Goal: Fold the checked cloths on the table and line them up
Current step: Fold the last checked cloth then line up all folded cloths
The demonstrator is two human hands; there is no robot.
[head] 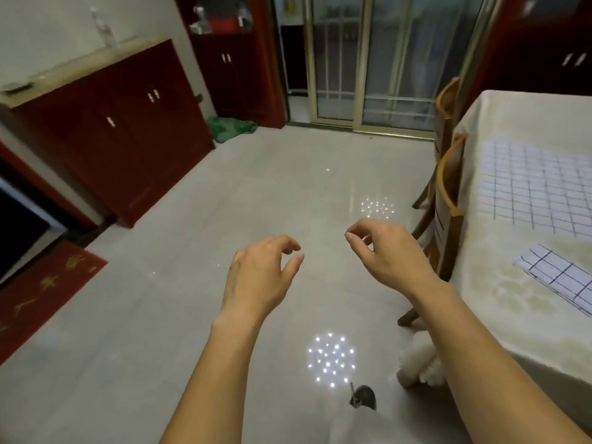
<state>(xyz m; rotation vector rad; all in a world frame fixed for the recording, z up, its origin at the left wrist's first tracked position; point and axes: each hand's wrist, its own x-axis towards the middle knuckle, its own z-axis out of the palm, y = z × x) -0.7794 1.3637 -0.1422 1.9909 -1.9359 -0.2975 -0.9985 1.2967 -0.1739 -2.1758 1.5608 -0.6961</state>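
Room: glossy pale tiled floor, dark red wooden cabinets along the left wall, glass sliding doors at the back.
Table: cream-clothed table at the right edge, two wooden chairs tucked against it.
Cloths: large white checked cloth lies spread flat; smaller folded checked cloth nearer, apart from it.
Left hand: left hand raised over the floor, fingers curled and parted, holding nothing.
Right hand: right hand beside it, thumb and forefinger nearly meeting, empty, clear of the table.
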